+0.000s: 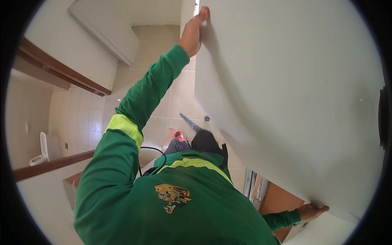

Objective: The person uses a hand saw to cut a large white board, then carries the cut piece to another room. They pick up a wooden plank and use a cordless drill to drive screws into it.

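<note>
A large flat white panel takes up the right side of the view, tilted in front of me. My left hand grips its far left edge, arm stretched out, with the thumb side showing and the other fingers largely hidden. At the near right, my right hand holds the panel's lower edge. Its thumb side shows there, while the remaining fingers are out of sight. Both arms wear green sleeves, the left one with a yellow band.
To the left, a brown-framed doorway opens on a tiled room with a white toilet. A grey-blue strip and a small dark block lie on the tiled floor. An orange-brown board stands near my right arm.
</note>
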Action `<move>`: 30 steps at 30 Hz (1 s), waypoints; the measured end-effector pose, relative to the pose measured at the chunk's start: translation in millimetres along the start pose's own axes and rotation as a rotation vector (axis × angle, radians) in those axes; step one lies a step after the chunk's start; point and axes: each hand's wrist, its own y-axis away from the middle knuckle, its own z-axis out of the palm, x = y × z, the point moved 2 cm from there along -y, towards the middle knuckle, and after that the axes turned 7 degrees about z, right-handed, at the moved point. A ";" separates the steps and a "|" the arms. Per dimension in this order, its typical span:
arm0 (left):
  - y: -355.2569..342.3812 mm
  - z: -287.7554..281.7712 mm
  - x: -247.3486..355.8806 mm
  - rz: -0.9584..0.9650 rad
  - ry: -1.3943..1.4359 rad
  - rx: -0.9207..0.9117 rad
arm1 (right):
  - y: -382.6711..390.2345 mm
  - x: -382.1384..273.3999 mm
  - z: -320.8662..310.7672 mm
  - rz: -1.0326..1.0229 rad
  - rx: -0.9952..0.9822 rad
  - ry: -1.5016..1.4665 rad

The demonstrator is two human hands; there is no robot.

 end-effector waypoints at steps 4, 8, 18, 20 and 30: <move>-44.7 1.3 -10.7 -0.045 0.081 0.034 | 57.2 -36.0 40.0 -0.033 0.143 0.002; -87.8 -9.3 -54.5 -0.065 0.075 0.018 | 53.1 -9.5 25.0 -0.160 0.108 0.167; -210.8 -48.6 -179.1 -0.321 0.065 -0.163 | 149.1 0.4 126.0 -0.094 0.318 0.295; -219.2 -39.0 -192.8 -0.310 0.061 -0.171 | 152.0 -3.3 137.4 -0.054 0.393 0.291; -413.3 -74.9 -253.8 -0.364 0.060 -0.267 | 225.6 21.7 254.6 0.006 0.467 0.256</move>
